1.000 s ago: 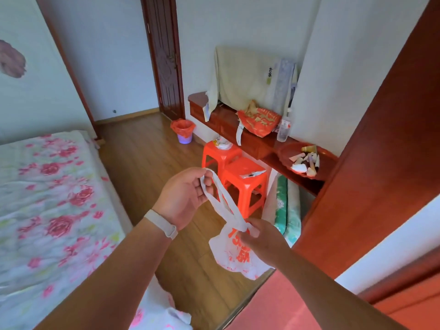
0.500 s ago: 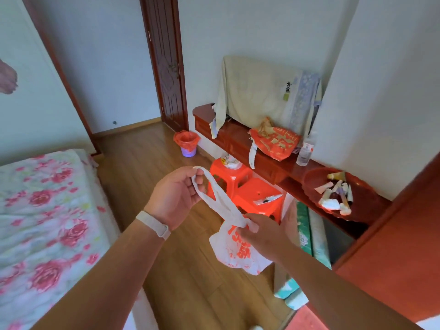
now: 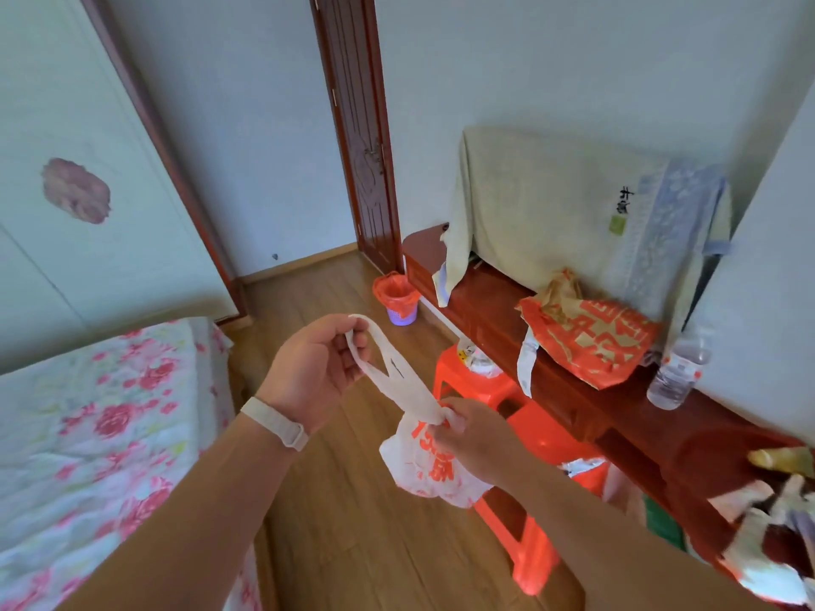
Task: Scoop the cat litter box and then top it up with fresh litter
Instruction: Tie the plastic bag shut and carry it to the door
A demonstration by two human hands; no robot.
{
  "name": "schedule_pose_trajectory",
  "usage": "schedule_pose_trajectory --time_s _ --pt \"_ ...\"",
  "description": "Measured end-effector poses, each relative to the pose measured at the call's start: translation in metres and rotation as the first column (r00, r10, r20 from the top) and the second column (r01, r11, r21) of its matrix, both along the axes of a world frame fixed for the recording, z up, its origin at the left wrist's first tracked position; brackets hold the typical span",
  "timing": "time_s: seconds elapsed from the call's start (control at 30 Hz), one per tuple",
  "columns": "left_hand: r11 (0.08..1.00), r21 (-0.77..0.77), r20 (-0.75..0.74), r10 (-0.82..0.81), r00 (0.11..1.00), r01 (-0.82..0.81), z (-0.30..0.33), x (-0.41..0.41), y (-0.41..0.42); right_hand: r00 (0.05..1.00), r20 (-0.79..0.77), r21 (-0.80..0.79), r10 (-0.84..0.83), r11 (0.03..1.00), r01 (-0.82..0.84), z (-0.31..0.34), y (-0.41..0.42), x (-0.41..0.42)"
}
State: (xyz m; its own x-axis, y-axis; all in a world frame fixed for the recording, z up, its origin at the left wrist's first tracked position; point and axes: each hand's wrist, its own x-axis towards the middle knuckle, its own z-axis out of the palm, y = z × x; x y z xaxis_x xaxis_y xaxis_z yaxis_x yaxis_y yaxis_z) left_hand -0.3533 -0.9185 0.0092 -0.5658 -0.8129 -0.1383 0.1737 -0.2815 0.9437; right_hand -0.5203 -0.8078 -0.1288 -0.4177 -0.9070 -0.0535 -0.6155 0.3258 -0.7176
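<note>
A white plastic bag (image 3: 430, 471) with orange print hangs in front of me over the wooden floor. My left hand (image 3: 317, 368) grips one stretched handle loop of the bag, held up and to the left. My right hand (image 3: 474, 434) pinches the bag's neck lower down, with the sack dangling beneath it. No litter box, scoop or litter is in view.
A flowered bed (image 3: 101, 429) fills the left. Orange plastic stools (image 3: 525, 434) stand right of my hands, beside a low red-brown cabinet (image 3: 582, 399) with a cloth-covered item, a red bag and a water bottle (image 3: 677, 372). A small lined bin (image 3: 397, 299) sits by the dark door (image 3: 359, 138).
My view has swung left and forward into the room, and the red door frame on the right has left the view. Both hands keep the same hold on the bag.
</note>
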Motion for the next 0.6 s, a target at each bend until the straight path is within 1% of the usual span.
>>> schedule_pose_trajectory --time_s 0.1,0.23,0.37,0.5,0.6 --pt "0.998 0.022 0.002 0.059 0.998 -0.059 0.000 -0.021 -0.030 0.999 0.009 0.004 0.032 0.999 -0.032 0.003 -0.041 -0.025" --pt "0.994 0.042 -0.016 0.100 0.995 -0.099 -0.004 -0.036 -0.086 0.997 0.021 0.032 0.076 0.996 -0.077 0.000 -0.095 -0.044" --pt "0.990 0.049 -0.016 0.132 0.991 -0.131 -0.015 -0.044 -0.149 0.995 -0.009 0.059 0.095 0.994 -0.095 -0.005 -0.165 -0.060" --pt "0.987 0.066 -0.031 0.146 0.989 -0.144 -0.030 -0.052 -0.234 0.993 -0.012 0.085 0.121 0.989 -0.120 -0.009 -0.245 -0.067" --pt "0.988 0.095 -0.063 0.126 0.990 -0.120 -0.038 -0.060 -0.309 0.996 -0.041 0.124 0.085 0.989 -0.079 -0.013 -0.318 -0.074"
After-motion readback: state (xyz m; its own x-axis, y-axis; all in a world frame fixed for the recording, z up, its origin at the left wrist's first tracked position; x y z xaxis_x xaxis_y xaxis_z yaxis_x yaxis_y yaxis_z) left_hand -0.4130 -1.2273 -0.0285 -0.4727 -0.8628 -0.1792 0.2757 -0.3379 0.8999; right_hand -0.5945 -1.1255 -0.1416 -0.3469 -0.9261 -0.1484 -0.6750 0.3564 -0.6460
